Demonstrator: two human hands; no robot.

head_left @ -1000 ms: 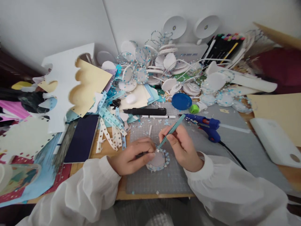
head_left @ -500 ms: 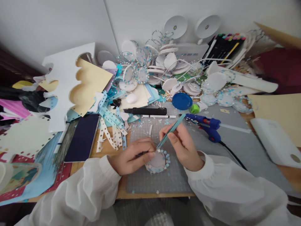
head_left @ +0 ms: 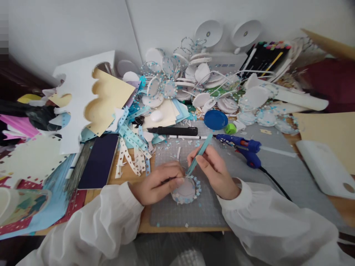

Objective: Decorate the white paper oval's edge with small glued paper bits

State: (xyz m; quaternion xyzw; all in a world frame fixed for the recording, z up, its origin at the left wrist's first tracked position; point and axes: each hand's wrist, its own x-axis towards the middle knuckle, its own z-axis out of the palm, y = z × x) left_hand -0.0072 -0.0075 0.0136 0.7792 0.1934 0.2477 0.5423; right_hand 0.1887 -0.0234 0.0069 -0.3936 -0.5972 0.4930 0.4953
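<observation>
My right hand (head_left: 215, 173) is pinched around a pair of teal tweezers (head_left: 200, 152), and since a second ago I have barely shifted it: the tips have stayed at the upper left rim of the small round disc (head_left: 186, 189), which tells me the fiddly placing at that spot is still going on. My left hand (head_left: 158, 183) is closed on the disc's left edge, thumb and fingers pressing it flat, with something thin and dark under the fingers that I cannot make out. The disc, ringed with little blue and white bits, lies between both hands on the grey cutting mat (head_left: 194, 214). Just beyond, to the right, a blue glue gun (head_left: 244, 147) rests on the mat; a black knife (head_left: 173, 130) lies behind my hands.
</observation>
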